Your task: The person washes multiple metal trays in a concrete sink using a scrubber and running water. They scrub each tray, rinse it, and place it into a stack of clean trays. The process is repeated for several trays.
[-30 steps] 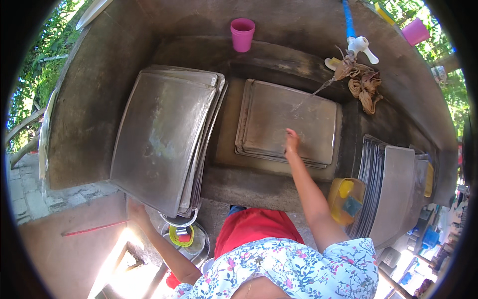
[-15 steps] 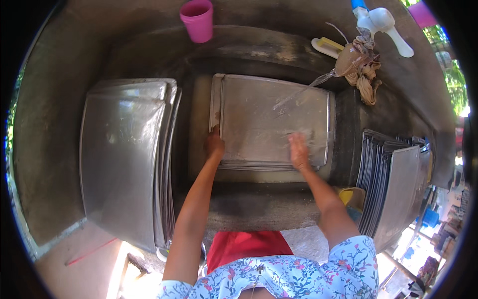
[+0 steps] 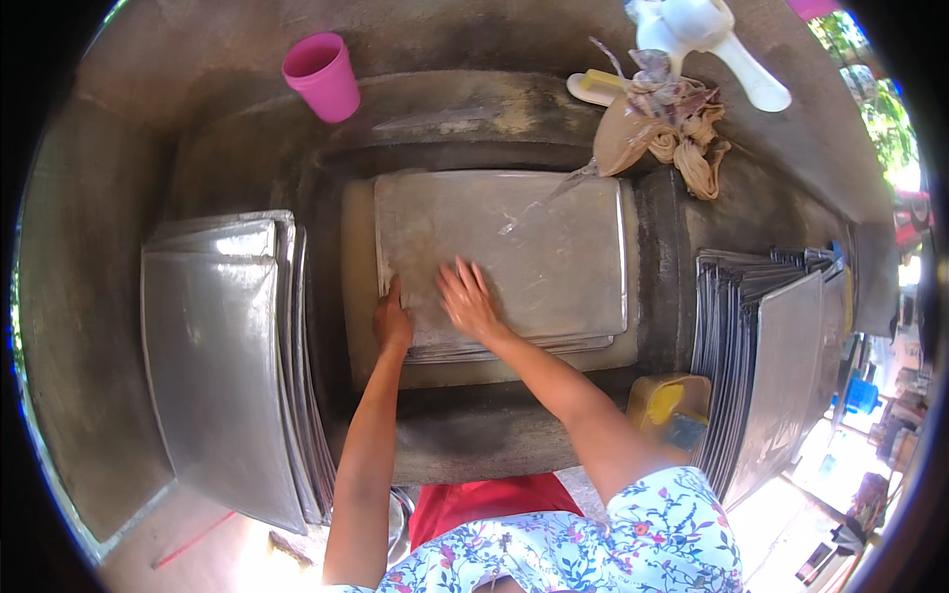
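A flat metal baking tray (image 3: 534, 252) lies wet on a stack of similar trays in the concrete basin (image 3: 358, 257). My left hand (image 3: 393, 321) grips its left edge near the front corner, with the fingertips partly hidden. My right hand (image 3: 469, 300) is open, fingers spread, palm down on the tray's left part. From a tan cloth (image 3: 625, 136) tied around the white faucet (image 3: 682, 28), a thin stream of water falls onto the tray's upper right area.
Leaning trays (image 3: 213, 346) stand at the left, and a dense row of upright trays (image 3: 761, 366) at the right. A pink cup (image 3: 324, 79) and a white-and-yellow brush (image 3: 596, 87) rest on the back ledge. A tan container (image 3: 647, 397) with something yellow inside sits near the right trays.
My right hand has swept left across the tray, closer to my left hand. The top tray now covers the strip of lower tray that showed at its left. The whole view has shifted.
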The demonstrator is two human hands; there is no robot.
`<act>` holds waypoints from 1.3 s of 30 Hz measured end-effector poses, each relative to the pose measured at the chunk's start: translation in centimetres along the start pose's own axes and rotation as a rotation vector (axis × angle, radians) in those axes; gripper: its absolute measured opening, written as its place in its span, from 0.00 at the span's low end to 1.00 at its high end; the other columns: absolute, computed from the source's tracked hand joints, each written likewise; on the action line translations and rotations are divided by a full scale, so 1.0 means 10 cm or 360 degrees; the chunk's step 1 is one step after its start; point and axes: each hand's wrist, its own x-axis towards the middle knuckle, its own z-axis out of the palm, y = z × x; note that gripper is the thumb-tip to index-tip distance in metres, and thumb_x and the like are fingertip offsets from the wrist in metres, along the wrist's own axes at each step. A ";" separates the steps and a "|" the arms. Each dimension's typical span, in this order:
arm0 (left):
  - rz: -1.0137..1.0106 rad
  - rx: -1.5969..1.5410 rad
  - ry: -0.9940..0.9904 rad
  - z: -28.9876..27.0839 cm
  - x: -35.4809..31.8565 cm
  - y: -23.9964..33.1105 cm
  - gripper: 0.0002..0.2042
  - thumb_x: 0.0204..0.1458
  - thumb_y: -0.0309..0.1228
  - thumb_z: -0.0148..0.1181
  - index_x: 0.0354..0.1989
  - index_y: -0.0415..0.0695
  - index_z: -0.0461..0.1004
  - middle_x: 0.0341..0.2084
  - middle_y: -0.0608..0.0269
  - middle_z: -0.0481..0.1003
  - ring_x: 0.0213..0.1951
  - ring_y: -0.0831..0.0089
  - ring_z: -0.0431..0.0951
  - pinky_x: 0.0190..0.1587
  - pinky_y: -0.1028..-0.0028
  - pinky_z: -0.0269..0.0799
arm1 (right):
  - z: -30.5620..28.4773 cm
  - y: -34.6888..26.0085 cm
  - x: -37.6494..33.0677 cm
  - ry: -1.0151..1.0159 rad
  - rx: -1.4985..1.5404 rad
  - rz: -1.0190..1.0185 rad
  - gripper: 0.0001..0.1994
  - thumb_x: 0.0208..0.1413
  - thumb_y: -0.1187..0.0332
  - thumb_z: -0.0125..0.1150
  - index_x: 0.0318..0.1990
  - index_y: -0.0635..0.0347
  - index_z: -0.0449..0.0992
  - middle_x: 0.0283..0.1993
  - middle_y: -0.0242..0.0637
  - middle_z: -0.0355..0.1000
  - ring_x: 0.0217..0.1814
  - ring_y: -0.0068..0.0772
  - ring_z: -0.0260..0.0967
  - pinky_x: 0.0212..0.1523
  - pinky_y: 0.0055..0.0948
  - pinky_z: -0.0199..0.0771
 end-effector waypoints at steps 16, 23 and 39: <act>0.0055 -0.0007 0.0058 -0.06 -0.02 0.05 0.31 0.45 0.21 0.58 0.61 0.55 0.60 0.42 0.50 0.71 0.44 0.53 0.73 0.46 0.61 0.68 | 0.56 0.84 1.12 0.0017 -0.0092 0.0639 0.34 0.53 0.52 0.51 0.64 0.60 0.55 0.70 0.45 0.44 0.73 0.51 0.34 0.68 0.51 0.31; 0.0032 0.0037 -0.0030 -0.01 0.02 -0.04 0.32 0.44 0.21 0.59 0.60 0.55 0.61 0.40 0.51 0.72 0.41 0.55 0.74 0.44 0.62 0.70 | -0.12 0.35 0.16 0.0334 0.0768 0.0014 0.16 0.53 0.74 0.50 0.49 0.57 0.73 0.57 0.39 0.65 0.66 0.40 0.54 0.64 0.40 0.53; 0.0039 -0.0017 0.0000 -0.11 -0.05 0.07 0.31 0.47 0.23 0.56 0.62 0.55 0.58 0.39 0.49 0.71 0.42 0.52 0.73 0.43 0.59 0.70 | 0.03 -0.09 0.23 -0.0033 0.0451 -0.0497 0.21 0.48 0.75 0.48 0.53 0.63 0.68 0.52 0.47 0.64 0.62 0.51 0.57 0.62 0.49 0.55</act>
